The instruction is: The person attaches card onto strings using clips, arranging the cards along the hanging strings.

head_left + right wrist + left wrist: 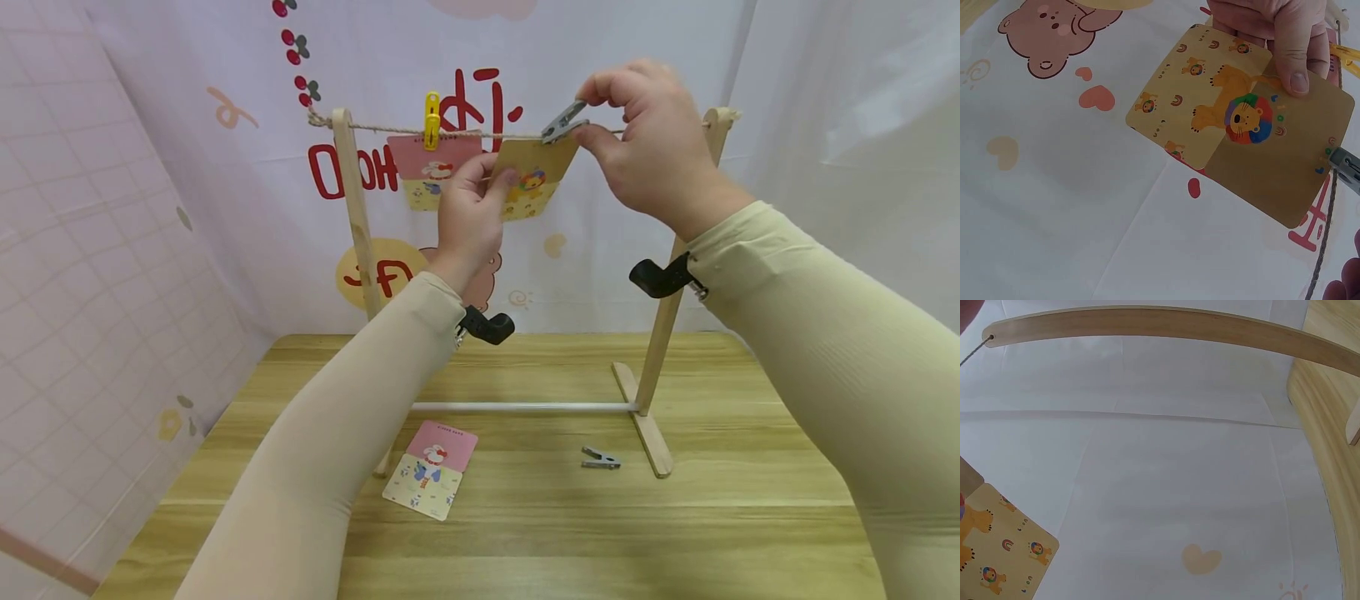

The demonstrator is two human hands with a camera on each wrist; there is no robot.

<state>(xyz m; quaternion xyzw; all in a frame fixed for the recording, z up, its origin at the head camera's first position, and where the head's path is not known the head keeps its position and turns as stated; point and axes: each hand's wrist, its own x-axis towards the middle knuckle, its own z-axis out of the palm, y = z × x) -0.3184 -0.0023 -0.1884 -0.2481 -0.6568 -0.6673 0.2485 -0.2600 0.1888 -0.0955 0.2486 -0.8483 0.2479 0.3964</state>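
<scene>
Pinching the lion card (1229, 125) by its left side with the left hand (474, 204), just below the rope (390, 129); gripping a grey clip (564, 119) in the right hand (652, 137), at the card's top edge. Can see a pink card (411, 162) hung leftward by a yellow clip (432, 125), and a loose card (431, 469) and second clip (611, 462) lying on the table (555, 533).

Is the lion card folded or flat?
Flat: pinched by the left hand, the lion card shows its brown and yellow parts in one plane.
</scene>
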